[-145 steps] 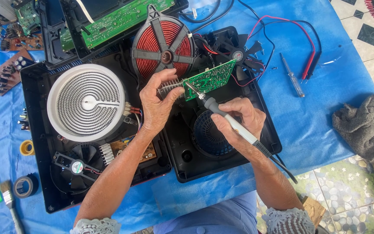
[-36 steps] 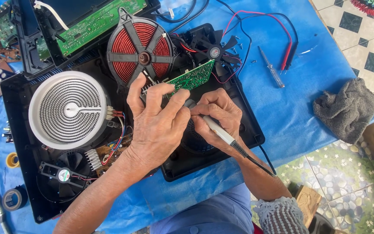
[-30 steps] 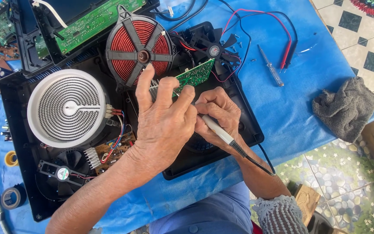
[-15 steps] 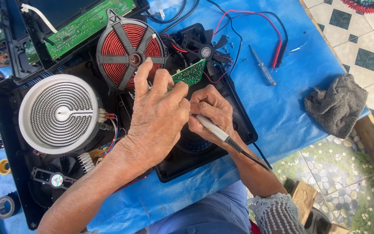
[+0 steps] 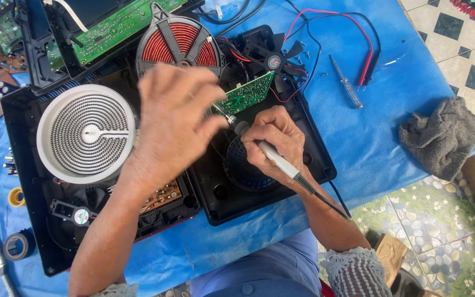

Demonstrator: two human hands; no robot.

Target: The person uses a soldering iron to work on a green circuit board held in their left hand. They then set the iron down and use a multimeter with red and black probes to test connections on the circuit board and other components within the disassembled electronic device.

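Head view: blue plastic sheet (image 5: 391,137) covers the table, w/ an opened black double cooktop housing (image 5: 28,181) on it. White round spiral heater (image 5: 86,133) sits at left, red copper coil (image 5: 178,43) behind. Small green circuit board (image 5: 247,92) stands tilted near the middle. Vs. half a sec ago, left hand (image 5: 174,124) has lifted and spread, fingers loose, no longer pressing the board. Right hand (image 5: 273,140) is closed around the grey soldering iron (image 5: 273,155), tip at the board's lower corner.
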